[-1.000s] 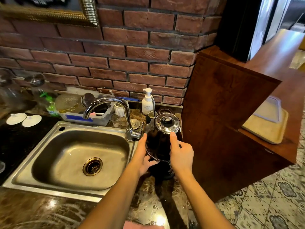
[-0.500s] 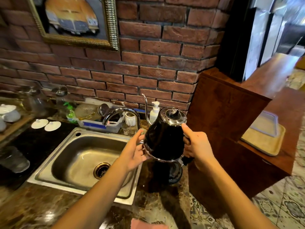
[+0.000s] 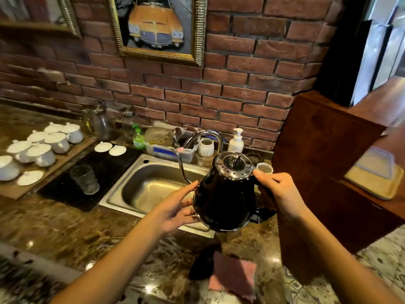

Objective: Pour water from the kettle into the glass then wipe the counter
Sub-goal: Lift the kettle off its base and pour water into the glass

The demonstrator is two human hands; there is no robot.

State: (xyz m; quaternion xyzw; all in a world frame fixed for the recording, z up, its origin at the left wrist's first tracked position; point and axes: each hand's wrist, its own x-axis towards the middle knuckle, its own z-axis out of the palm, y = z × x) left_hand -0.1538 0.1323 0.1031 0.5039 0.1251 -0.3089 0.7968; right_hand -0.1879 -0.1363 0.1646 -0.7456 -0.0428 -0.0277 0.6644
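Note:
A black gooseneck kettle (image 3: 223, 198) with a chrome lid hangs in the air over the sink's right rim, its thin spout pointing left. My right hand (image 3: 278, 194) grips its handle on the right side. My left hand (image 3: 177, 207) lies flat against the kettle's left wall, fingers spread. The kettle's black base (image 3: 263, 212) stays on the counter behind it. A clear ribbed glass (image 3: 84, 179) stands upright on a black mat (image 3: 65, 194) left of the sink. A pink cloth (image 3: 232, 275) lies on the brown marble counter (image 3: 65, 229) near me.
A steel sink (image 3: 151, 189) with a chrome tap (image 3: 203, 137) sits centre. Behind it are a soap pump (image 3: 236, 141), a green bottle (image 3: 138, 138) and a dish tub (image 3: 168, 150). White lidded cups (image 3: 41, 145) fill a board at left. A wooden partition (image 3: 324, 163) stands right.
The kettle has been lifted off its base and carried up and leftward over the sink edge. Both hands stay on it. My view has swung left, bringing the glass and cups into sight.

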